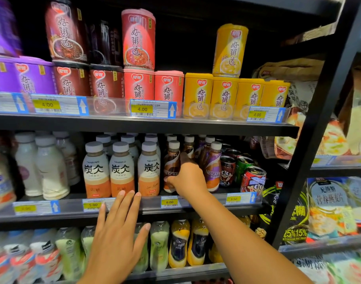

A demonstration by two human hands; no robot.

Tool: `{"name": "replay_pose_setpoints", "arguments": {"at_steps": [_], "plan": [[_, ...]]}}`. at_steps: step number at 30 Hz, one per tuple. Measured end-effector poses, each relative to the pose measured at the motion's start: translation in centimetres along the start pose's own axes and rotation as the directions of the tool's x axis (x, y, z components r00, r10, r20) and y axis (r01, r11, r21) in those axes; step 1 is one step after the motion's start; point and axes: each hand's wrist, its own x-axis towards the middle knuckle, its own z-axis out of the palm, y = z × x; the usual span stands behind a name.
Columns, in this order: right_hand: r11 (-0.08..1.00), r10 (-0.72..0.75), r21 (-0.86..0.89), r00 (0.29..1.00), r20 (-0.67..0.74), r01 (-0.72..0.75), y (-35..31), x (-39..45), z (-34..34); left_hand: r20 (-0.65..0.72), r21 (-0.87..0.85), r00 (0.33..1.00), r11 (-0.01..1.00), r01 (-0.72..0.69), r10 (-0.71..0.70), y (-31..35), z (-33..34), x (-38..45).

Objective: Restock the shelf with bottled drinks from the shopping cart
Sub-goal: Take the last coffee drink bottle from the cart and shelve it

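On the middle shelf (196,209), my right hand (187,179) is wrapped around the lower body of a brown Nescafe bottle (172,160) standing at the shelf's front edge. A purple Nescafe bottle (213,169) stands just to its right, with more behind. To the left stand three Tanbing latte bottles (122,171) with grey caps. My left hand (118,236) is held flat with fingers spread, fingertips reaching the shelf's front lip below the Tanbing bottles, holding nothing. The shopping cart is out of view.
White milk bottles (50,169) fill the left of the middle shelf; small cans (251,179) stand at its right. Porridge cans (222,95) line the shelf above, bottled drinks (179,244) the one below. A black upright (311,160) separates packaged food at right.
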Motion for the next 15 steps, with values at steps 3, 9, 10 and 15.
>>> {"name": "replay_pose_setpoints", "arguments": {"at_steps": [3,9,10,15], "plan": [[0.999,-0.011,0.043,1.0,0.018,0.01,0.11,0.08,0.02,0.008,0.0,1.0,1.0,0.005,-0.005,-0.05,0.05,0.06],[0.996,-0.013,0.094,0.999,0.038,0.01,0.47,0.02,0.23,0.007,0.003,1.0,1.0,-0.005,0.005,-0.15,0.1,0.02],[0.996,-0.009,0.088,0.999,0.034,0.006,0.6,0.05,0.35,0.008,0.007,1.0,1.0,-0.005,0.005,-0.15,0.11,0.02],[0.999,0.011,0.048,1.0,0.012,-0.011,0.73,0.19,0.86,0.009,0.008,1.0,1.0,-0.001,0.001,-0.06,0.19,0.06]]}}
